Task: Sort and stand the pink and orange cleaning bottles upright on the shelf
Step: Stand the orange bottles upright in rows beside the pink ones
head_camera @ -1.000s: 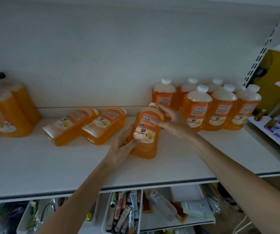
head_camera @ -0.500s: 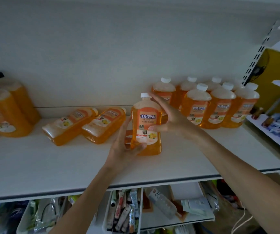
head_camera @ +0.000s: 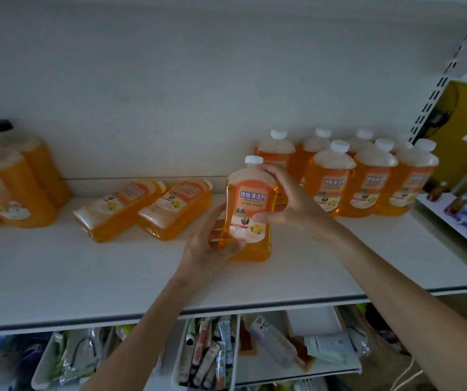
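An orange cleaning bottle (head_camera: 248,204) with a white cap stands upright on the white shelf (head_camera: 85,277), held by both hands. My left hand (head_camera: 209,251) grips its lower left side, thumb across the front. My right hand (head_camera: 291,201) holds its right side, fingers near the cap and thumb on the label. Two more orange bottles (head_camera: 119,208) (head_camera: 176,211) lie on their sides to the left. Several upright orange bottles (head_camera: 367,176) stand in rows at the right, just behind my right hand.
Larger orange bottles with black caps (head_camera: 9,179) stand at the far left. A slotted shelf upright (head_camera: 438,88) rises at the right, beside another shelf (head_camera: 458,221) with small goods. Below, bins (head_camera: 207,354) hold tubes and packets.
The bottle went from tilted, base towards me, to standing upright on the shelf. Both hands stayed on it, the right hand rising along its side.
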Demonstrator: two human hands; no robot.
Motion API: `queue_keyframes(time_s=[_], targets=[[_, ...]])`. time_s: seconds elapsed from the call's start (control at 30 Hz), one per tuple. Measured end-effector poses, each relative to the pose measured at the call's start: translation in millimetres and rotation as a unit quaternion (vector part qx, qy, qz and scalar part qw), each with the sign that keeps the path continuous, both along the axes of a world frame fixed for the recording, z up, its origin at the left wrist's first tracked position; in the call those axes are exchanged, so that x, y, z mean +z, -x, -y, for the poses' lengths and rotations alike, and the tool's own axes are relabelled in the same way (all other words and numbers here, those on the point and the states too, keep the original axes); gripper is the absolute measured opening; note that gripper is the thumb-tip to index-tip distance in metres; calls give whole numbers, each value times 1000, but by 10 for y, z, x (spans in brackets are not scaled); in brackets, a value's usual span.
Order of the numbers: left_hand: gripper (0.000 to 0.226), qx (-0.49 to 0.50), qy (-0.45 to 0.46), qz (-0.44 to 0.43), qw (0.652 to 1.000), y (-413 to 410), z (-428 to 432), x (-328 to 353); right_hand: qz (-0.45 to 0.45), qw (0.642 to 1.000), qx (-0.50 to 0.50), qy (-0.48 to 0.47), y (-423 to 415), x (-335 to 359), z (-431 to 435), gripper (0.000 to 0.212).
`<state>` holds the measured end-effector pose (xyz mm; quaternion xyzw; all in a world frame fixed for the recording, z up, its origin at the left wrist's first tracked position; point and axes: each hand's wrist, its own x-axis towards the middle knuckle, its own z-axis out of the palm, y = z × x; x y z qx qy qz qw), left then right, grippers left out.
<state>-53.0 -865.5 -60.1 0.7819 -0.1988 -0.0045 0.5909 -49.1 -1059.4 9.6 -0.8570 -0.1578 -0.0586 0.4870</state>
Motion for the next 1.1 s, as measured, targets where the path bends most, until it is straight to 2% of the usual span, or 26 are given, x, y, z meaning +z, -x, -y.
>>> queue_keyframes(time_s=[0.2,0.33,0.53,0.6,0.67,0.73,0.83,0.97,1.1], targets=[[60,5,-9,8,1000,-13,0,-7,2,1000,-18,2,7,-35,-34,78],[65,-8,-23,6,1000,-42,12,-51,57,996,-61,-6,2,-69,-61,68],[69,-25,-94,57,994,-19,37,-41,91,994,-64,10,3,-49,-45,65],[73,-8,-171,92,981,-34,36,-62,106,992,-63,35,3,-50,-32,66],[81,21,-324,152,934,-66,49,-103,125,987,-67,72,1,-44,3,67],[78,21,-419,156,894,-57,72,-124,130,984,-76,92,-8,-31,68,66],[66,15,-432,150,889,-49,83,-110,144,976,-100,126,-16,-37,187,65],[69,15,-443,147,884,-70,64,-120,176,959,-139,175,-13,-60,237,69],[65,14,-435,142,889,-81,49,-135,263,906,-200,263,-47,-31,220,72]])
